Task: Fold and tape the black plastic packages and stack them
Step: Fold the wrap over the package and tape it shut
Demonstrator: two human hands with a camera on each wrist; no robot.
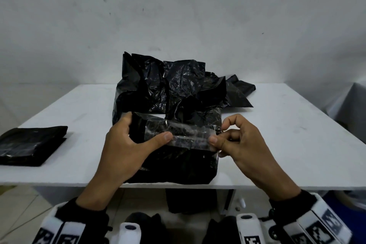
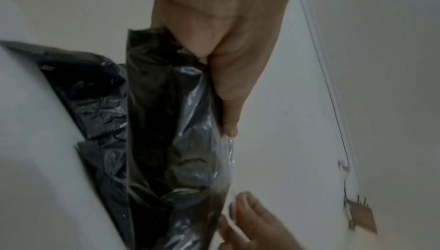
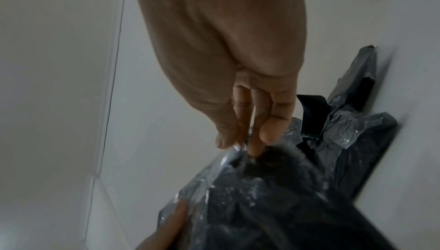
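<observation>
A black plastic package [image 1: 174, 164] lies at the front edge of the white table [image 1: 277, 134]. A strip of clear tape [image 1: 190, 136] runs across its top fold. My left hand [image 1: 138, 140] grips the package's left end, thumb pressing on the tape. My right hand [image 1: 219, 134] pinches the tape's right end between thumb and fingers. The left wrist view shows the left hand [image 2: 221, 65] around the package [image 2: 161, 122]. In the right wrist view the right hand [image 3: 243, 137] pinches tape at the package [image 3: 273, 207]. One folded package [image 1: 31, 144] lies flat at the left.
A crumpled pile of black plastic [image 1: 170, 85] fills the back middle of the table, just behind the held package. A dark object [image 1: 190, 200] stands under the table. A white covered surface [image 1: 352, 105] is at the far right. A white wall is behind.
</observation>
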